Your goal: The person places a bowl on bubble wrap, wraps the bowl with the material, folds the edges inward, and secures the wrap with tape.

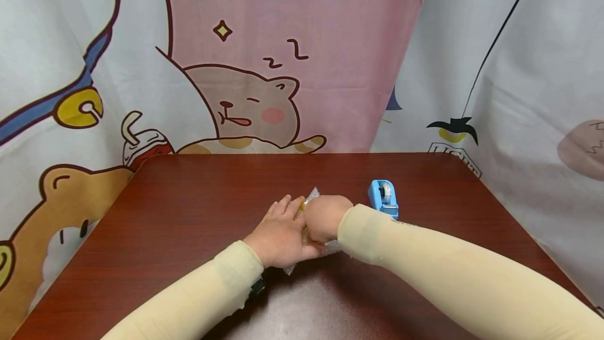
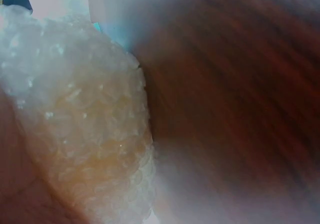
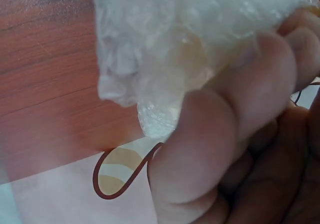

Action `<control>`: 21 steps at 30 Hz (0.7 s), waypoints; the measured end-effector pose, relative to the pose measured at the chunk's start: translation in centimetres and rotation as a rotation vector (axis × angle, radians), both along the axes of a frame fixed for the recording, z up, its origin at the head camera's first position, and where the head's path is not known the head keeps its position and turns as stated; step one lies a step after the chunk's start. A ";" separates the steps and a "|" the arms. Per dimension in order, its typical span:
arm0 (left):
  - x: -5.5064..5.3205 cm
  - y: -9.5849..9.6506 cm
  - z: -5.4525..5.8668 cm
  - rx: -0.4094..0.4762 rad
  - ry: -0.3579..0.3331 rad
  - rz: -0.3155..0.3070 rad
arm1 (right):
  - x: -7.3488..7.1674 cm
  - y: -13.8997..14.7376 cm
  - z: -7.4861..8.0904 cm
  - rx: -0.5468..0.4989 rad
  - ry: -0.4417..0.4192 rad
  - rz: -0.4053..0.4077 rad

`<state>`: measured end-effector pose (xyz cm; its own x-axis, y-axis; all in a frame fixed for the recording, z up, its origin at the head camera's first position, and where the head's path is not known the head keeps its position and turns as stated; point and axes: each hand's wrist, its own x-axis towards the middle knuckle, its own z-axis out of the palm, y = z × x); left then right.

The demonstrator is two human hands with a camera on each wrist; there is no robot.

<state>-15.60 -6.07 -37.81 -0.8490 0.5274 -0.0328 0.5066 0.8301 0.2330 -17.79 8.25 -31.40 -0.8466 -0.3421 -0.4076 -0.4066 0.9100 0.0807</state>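
Note:
A bundle of clear bubble wrap [image 1: 333,247] lies on the table under both hands, with something yellowish showing through its layers in both wrist views. My left hand [image 1: 280,236] rests on the bundle's left side, fingers straight and spread, thumb stretched along the near side. From the right, my right hand [image 1: 327,217] reaches across and holds the bubble wrap [image 3: 135,43], its fingers bent at the wrap's edge in the right wrist view. In the left wrist view the wrapped bundle [image 2: 95,114] looks rounded and bulky. Both hands cover most of it in the head view.
On the dark red wooden table [image 1: 189,198], a light-blue tape dispenser [image 1: 383,197] with a roll of clear tape stands just beyond the right sleeve. A printed cartoon curtain [image 1: 340,56] hangs behind the table and along its sides.

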 end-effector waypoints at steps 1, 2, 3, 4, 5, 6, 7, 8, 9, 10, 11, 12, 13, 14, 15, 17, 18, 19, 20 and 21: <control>0.0 0.0 0.0 0.000 -0.001 0.001 | 0.0 0.0 0.0 -0.003 0.002 -0.003; 0.1 0.0 0.0 0.000 -0.003 0.001 | 0.0 0.0 0.0 -0.005 0.004 -0.003; 0.1 0.0 0.0 0.000 -0.004 0.002 | 0.0 0.0 0.0 -0.007 0.004 -0.003; 0.1 0.0 0.0 0.000 -0.005 0.002 | 0.0 0.0 0.0 -0.010 0.005 -0.004; 0.1 0.0 0.0 -0.001 -0.004 0.001 | 0.0 0.1 -0.1 -0.015 0.004 -0.006; 0.1 0.0 0.0 -0.002 -0.002 0.001 | 0.0 0.1 -0.1 -0.020 0.004 -0.004; 0.1 0.0 0.0 -0.004 -0.001 0.001 | 0.0 0.2 -0.1 -0.029 0.003 -0.004; 0.1 0.0 0.1 -0.007 0.001 0.000 | 0.1 0.2 -0.1 -0.035 0.003 -0.003; 0.1 0.0 0.1 -0.009 0.003 -0.002 | 0.1 0.3 -0.1 -0.043 0.002 -0.004; 0.1 0.0 0.1 -0.010 0.005 -0.002 | 0.0 0.3 -0.1 -0.051 0.001 -0.005; 0.1 0.0 0.1 -0.013 0.006 -0.003 | 0.0 0.4 -0.1 -0.056 0.000 -0.007; 0.1 0.0 0.1 -0.014 0.006 -0.004 | 0.0 0.4 -0.1 -0.061 0.000 -0.010; 0.1 0.0 0.1 -0.015 0.006 -0.004 | 0.0 0.4 -0.1 -0.064 0.000 -0.011; 0.1 0.1 0.1 -0.016 0.006 -0.004 | 0.0 0.5 -0.1 -0.066 -0.001 -0.012; 0.1 0.1 0.1 -0.017 0.005 -0.004 | 0.0 0.5 -0.1 -0.069 -0.004 -0.016; 0.2 0.1 0.2 -0.021 0.002 -0.002 | 0.0 0.5 0.0 -0.073 -0.010 -0.020; 0.2 0.1 0.2 -0.024 0.002 -0.001 | -0.1 0.6 0.0 -0.078 -0.014 -0.018; 0.1 0.1 0.2 -0.026 0.003 -0.001 | -0.1 0.6 0.0 -0.078 -0.017 -0.012; 0.1 0.1 0.2 -0.029 0.005 -0.002 | -0.2 0.7 0.0 -0.079 -0.020 -0.006; 0.1 0.1 0.3 -0.032 0.007 -0.002 | -0.2 0.7 0.0 -0.076 -0.026 -0.002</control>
